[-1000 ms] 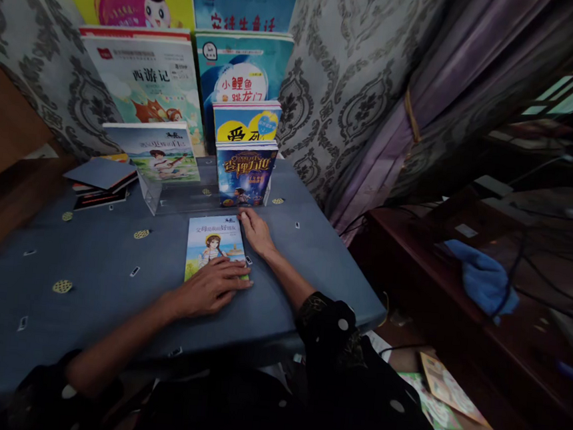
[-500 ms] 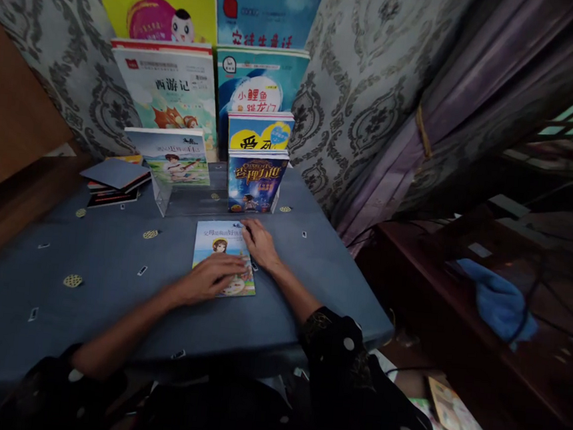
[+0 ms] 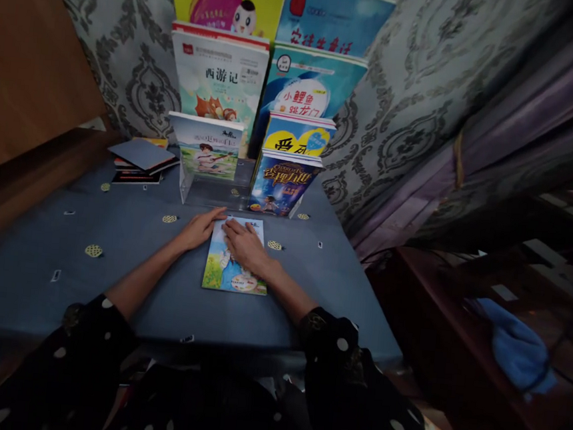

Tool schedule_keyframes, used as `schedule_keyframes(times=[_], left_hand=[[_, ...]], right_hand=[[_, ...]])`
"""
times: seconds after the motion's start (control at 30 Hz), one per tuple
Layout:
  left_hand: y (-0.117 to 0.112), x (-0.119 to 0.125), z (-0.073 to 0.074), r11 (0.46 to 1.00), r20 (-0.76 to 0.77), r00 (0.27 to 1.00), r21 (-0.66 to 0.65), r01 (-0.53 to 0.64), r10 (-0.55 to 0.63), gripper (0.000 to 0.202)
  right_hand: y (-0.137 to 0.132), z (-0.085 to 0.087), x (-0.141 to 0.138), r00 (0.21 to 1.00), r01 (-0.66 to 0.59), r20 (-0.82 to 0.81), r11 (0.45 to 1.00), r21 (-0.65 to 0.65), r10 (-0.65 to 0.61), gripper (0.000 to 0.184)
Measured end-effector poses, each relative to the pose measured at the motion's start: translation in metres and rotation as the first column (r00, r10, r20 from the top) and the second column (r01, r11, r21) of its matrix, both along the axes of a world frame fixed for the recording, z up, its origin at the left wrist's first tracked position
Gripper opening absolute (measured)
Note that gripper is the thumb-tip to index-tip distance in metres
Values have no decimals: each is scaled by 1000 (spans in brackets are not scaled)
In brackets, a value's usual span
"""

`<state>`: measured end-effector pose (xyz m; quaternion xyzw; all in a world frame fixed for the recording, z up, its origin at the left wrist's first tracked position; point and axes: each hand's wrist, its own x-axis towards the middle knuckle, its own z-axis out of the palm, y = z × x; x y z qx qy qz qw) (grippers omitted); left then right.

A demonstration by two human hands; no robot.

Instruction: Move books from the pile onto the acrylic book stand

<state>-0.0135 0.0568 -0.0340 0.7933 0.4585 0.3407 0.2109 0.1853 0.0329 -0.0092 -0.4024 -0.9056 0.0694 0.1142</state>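
Observation:
A thin paperback book [image 3: 216, 269] with an illustrated cover lies flat on the blue tablecloth in front of me. My right hand [image 3: 244, 243] rests on its upper part, fingers stretched out and covering most of the title. At the book's upper left edge is my left hand [image 3: 204, 228], its fingers extended toward the top corner. Neither hand grips anything. Just behind the book stands a clear acrylic book stand [image 3: 213, 194] with books in tiers. Its front row holds a book with a guitar player [image 3: 209, 151] and a dark blue book [image 3: 283, 184].
Farther back on the stand are a white book [image 3: 223, 75], a teal book [image 3: 313, 83] and other large books. A small stack of books [image 3: 144, 156] lies at the table's left. To the right, beyond the table edge, a blue cloth [image 3: 520, 346] lies on dark red furniture.
My left hand has moved from on top of the book to its upper left edge. My right hand has moved from the right edge onto the cover. The view has shifted left.

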Motion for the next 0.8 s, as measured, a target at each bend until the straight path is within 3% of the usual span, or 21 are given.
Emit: schedule_keyframes(times=[0.13,0.3,0.6,0.8], left_hand=[[0,-1,-2,1000,13,1000,-7,17,-17,61],[0,-1,1,999,3,1000,-28,17,-17,58],[-3,0,6,999,-36,999,-31,21,-22,50],[-2,0,4,1000,-60,998,-12,24,-24,48]], right_hand=[[-3,-9,-23,987,-110,-119,994,-12,108,41],[-19,-18,-24,961,-171,-223,985,-9,165,43],[-80,-27,-22,950,-252,-188,968,3,248,42],[-97,-20,-18,953,-237,-194,971,-6,232,44]])
